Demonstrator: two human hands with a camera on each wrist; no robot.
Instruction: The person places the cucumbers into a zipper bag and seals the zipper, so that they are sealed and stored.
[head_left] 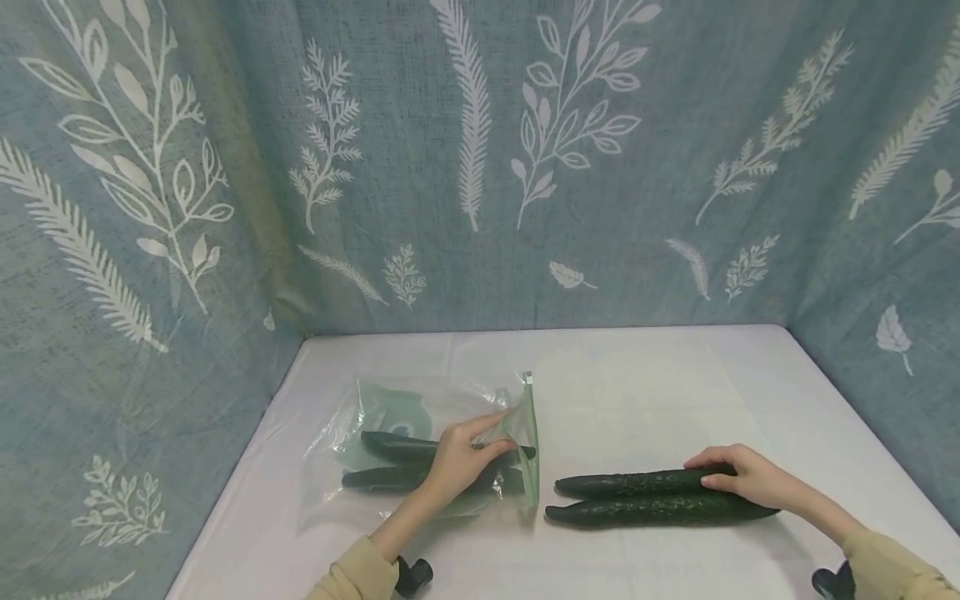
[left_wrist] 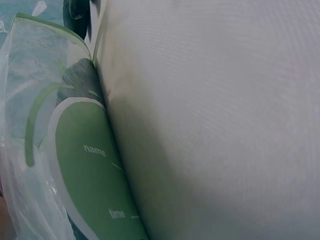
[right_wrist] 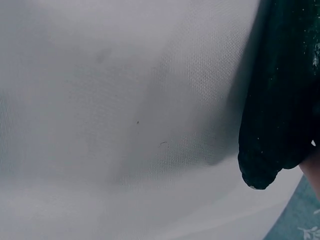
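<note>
A clear zip bag [head_left: 330,500] with a green strip along its mouth lies on the left of the table, two cucumbers [head_left: 375,478] inside. My left hand [head_left: 459,457] pinches the bag near its mouth. In the left wrist view, the green label [left_wrist: 85,140] reads "name" and "time"; that hand hardly shows there. On the right, two more cucumbers lie side by side. My right hand [head_left: 753,482] grips the right end of the farther cucumber [head_left: 630,485]. The nearer cucumber [head_left: 645,511] lies against it, its end also large in the right wrist view.
A white cloth [head_left: 630,392] covers the table. Blue-green curtains [head_left: 465,275] with white leaf prints hang along the back and both sides. Dark wrist devices [head_left: 412,577] sit at the sleeve cuffs.
</note>
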